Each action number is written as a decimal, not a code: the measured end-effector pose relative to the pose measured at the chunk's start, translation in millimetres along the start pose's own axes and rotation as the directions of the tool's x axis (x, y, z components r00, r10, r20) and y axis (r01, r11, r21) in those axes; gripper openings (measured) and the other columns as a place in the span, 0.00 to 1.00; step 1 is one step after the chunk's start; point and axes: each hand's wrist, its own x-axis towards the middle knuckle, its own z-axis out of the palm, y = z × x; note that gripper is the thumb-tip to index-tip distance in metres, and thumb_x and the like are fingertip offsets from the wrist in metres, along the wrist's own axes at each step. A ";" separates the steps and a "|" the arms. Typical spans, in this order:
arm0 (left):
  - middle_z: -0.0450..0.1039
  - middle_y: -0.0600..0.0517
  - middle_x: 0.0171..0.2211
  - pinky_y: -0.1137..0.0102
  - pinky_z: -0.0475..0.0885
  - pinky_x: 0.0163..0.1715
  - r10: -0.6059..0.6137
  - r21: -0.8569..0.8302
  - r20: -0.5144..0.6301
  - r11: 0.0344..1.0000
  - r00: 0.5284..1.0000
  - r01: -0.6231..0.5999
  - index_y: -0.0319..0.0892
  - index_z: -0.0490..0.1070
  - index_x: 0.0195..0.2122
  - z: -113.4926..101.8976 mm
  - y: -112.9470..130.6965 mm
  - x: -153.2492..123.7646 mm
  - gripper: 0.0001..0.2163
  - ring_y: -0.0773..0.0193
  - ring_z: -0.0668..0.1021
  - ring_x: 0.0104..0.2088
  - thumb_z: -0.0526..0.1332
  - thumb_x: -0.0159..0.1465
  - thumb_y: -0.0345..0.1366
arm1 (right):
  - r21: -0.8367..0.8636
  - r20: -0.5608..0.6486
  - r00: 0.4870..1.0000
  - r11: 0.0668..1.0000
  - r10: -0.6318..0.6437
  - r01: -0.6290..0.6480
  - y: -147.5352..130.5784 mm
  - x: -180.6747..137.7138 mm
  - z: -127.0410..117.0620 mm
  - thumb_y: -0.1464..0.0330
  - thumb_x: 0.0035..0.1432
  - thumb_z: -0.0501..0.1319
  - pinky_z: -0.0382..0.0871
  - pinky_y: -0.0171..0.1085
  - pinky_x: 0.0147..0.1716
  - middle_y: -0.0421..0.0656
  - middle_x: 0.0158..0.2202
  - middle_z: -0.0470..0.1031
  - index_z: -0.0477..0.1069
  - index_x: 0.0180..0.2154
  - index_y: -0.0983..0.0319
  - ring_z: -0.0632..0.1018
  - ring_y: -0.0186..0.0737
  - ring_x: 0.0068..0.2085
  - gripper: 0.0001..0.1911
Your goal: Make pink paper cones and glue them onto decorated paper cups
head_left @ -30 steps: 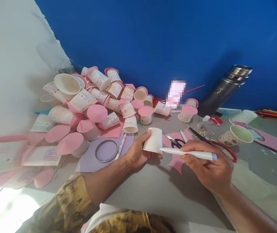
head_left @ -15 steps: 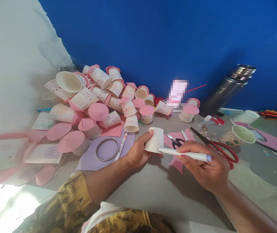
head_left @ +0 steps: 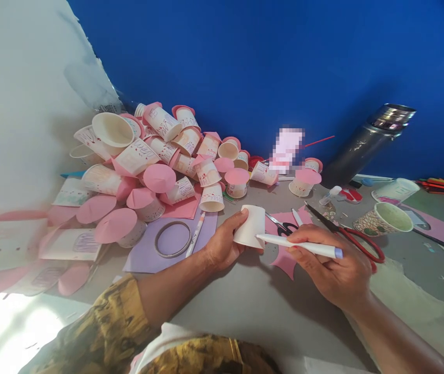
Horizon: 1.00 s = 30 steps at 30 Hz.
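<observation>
Centre frame: our left hand [head_left: 225, 244] pinches a white paper cup [head_left: 251, 224], likely bracing it against the slim white lilac-ended marker [head_left: 280, 241] pinched in our right hand [head_left: 334, 267].

Had blue wall [head_left: 225, 62] behind grey table [head_left: 214, 301], pale wall [head_left: 19, 104] with ragged edge left of table; showed bright patch of light [head_left: 15, 332] at table's near left.

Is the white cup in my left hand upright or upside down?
Upside down, it appears: the white cup in your left hand has its wider end lowest and its narrower end on top.
</observation>
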 end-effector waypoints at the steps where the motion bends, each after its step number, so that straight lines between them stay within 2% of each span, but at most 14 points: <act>1: 0.75 0.45 0.31 0.61 0.79 0.23 -0.001 0.002 0.001 1.000 1.000 0.001 0.33 0.75 0.44 -0.1 -0.1 -0.2 0.14 0.57 0.79 0.27 0.56 0.70 0.39 | -0.005 0.001 1.000 1.000 0.002 -0.002 -0.1 0.3 -0.3 0.69 0.64 0.64 0.70 0.32 0.24 0.38 0.30 0.81 0.76 0.42 0.54 0.78 0.35 0.25 0.06; 10: 0.75 0.45 0.29 0.64 0.79 0.25 0.008 -0.015 0.010 1.000 1.000 -0.008 0.33 0.75 0.46 -0.5 -0.2 -0.7 0.16 0.57 0.80 0.28 0.59 0.68 0.42 | 0.016 0.023 0.994 0.994 -0.106 0.106 -3.0 3.8 0.6 0.69 0.64 0.63 0.74 0.34 0.32 0.38 0.29 0.79 0.74 0.41 0.55 0.80 0.38 0.31 0.04; 16: 0.78 0.43 0.32 0.60 0.80 0.26 -0.007 -0.030 0.020 1.000 1.000 0.008 0.33 0.75 0.49 -0.7 0.7 -1.5 0.16 0.55 0.80 0.30 0.58 0.69 0.40 | -0.018 -0.005 0.996 0.996 -0.086 0.086 -2.0 3.7 -0.3 0.70 0.64 0.64 0.71 0.32 0.26 0.37 0.29 0.79 0.75 0.41 0.56 0.77 0.34 0.25 0.04; 20: 0.80 0.40 0.36 0.60 0.81 0.32 -0.034 -0.049 -0.035 0.998 0.999 0.032 0.32 0.75 0.49 1.6 1.5 -1.9 0.15 0.54 0.82 0.33 0.57 0.69 0.38 | -0.015 -0.053 0.995 0.996 -0.083 0.083 -1.7 3.6 -0.4 0.72 0.63 0.65 0.69 0.30 0.23 0.35 0.27 0.78 0.75 0.43 0.56 0.75 0.31 0.22 0.07; 22: 0.80 0.39 0.37 0.62 0.80 0.35 -0.034 -0.054 -0.065 0.998 0.997 0.030 0.31 0.75 0.48 3.0 1.8 -1.9 0.15 0.54 0.83 0.34 0.57 0.68 0.37 | -0.005 -0.064 0.990 0.992 -0.126 0.126 -2.6 4.1 0.0 0.72 0.63 0.64 0.71 0.31 0.26 0.37 0.27 0.78 0.75 0.43 0.57 0.77 0.34 0.25 0.07; 25: 0.80 0.39 0.37 0.62 0.79 0.35 -0.029 -0.059 -0.057 0.998 0.998 0.026 0.32 0.75 0.48 3.8 2.1 -1.7 0.15 0.53 0.83 0.33 0.58 0.68 0.38 | -0.001 -0.028 0.982 0.983 -0.185 0.185 -5.1 5.4 1.0 0.71 0.64 0.63 0.74 0.34 0.31 0.39 0.30 0.79 0.74 0.42 0.57 0.80 0.38 0.31 0.05; 30: 0.80 0.41 0.35 0.62 0.78 0.31 -0.004 -0.035 -0.005 0.999 1.000 0.004 0.34 0.75 0.48 1.8 0.2 -1.8 0.16 0.51 0.83 0.33 0.61 0.65 0.41 | -0.008 -0.002 0.976 0.976 -0.218 0.218 -7.1 5.6 3.0 0.71 0.65 0.62 0.75 0.35 0.34 0.40 0.32 0.81 0.73 0.43 0.58 0.81 0.37 0.32 0.05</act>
